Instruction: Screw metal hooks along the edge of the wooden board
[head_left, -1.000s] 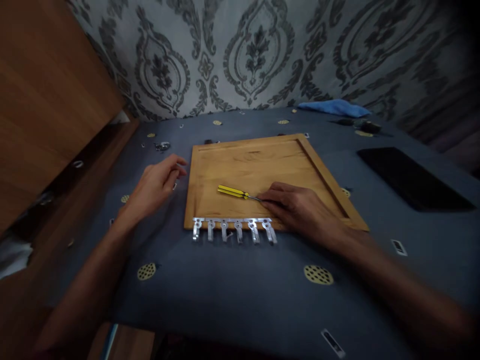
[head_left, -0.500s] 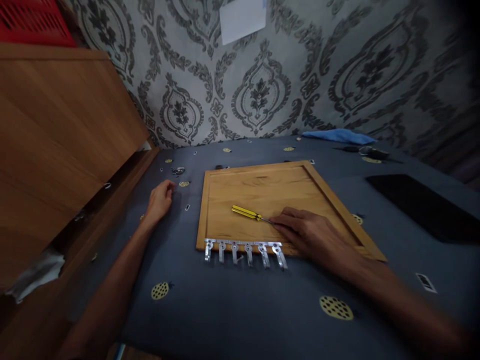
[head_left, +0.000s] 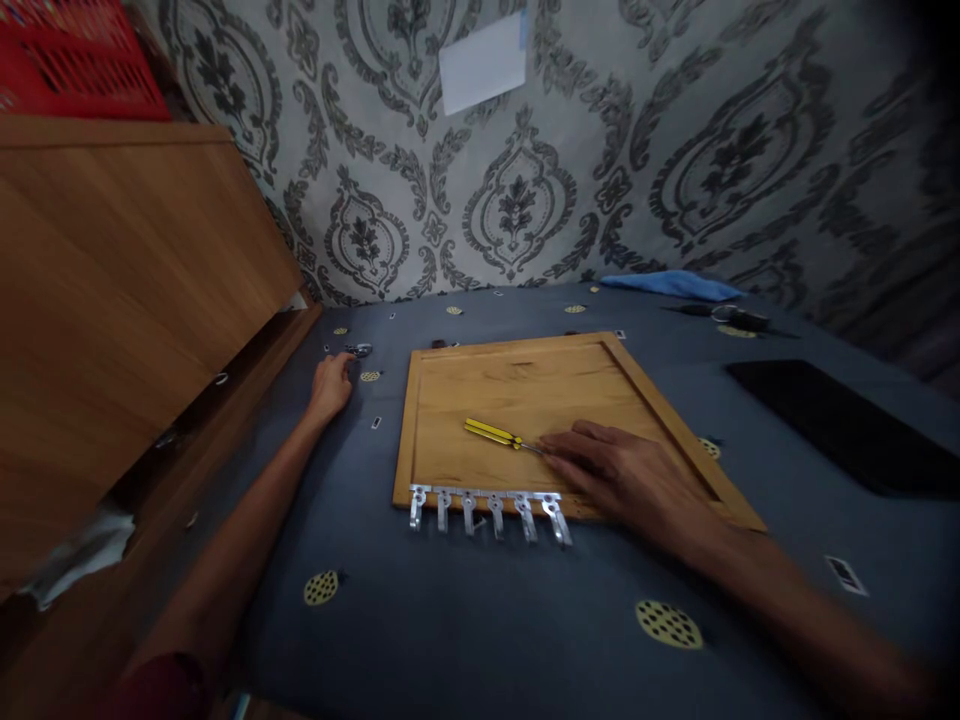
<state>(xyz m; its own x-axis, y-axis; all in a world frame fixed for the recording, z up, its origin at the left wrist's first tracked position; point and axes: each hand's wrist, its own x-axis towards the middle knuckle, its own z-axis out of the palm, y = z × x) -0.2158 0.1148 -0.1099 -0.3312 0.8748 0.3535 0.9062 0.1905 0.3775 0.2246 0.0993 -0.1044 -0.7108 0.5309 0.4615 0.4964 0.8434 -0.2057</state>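
Observation:
My right hand point(head_left: 611, 465) is closed round the metal shaft of a small screwdriver with a yellow and black handle point(head_left: 491, 433). The handle points away to the left above a framed wooden board point(head_left: 517, 395), and the hand rests over the board's near right part. Along the board's near edge sits a metal strip with several hooks point(head_left: 495, 510) hanging over the front. My left hand point(head_left: 330, 385) is at the far left of the cloth. Its forefinger reaches out to a little heap of small shiny metal pieces point(head_left: 360, 350); the other fingers are loosely bent.
A wooden cabinet point(head_left: 135, 280) stands along the left, with a red plastic basket point(head_left: 82, 65) on top. On the patterned cloth point(head_left: 465, 620) lie a flat black slab point(head_left: 847, 425), a blue cloth point(head_left: 675, 286) and a dark tool point(head_left: 739, 318). A patterned wall closes off the back.
My left hand has moved forward, and its forefinger now meets the heap of metal pieces. The right hand holds the screwdriver in nearly the same place. The view has tilted slightly upward.

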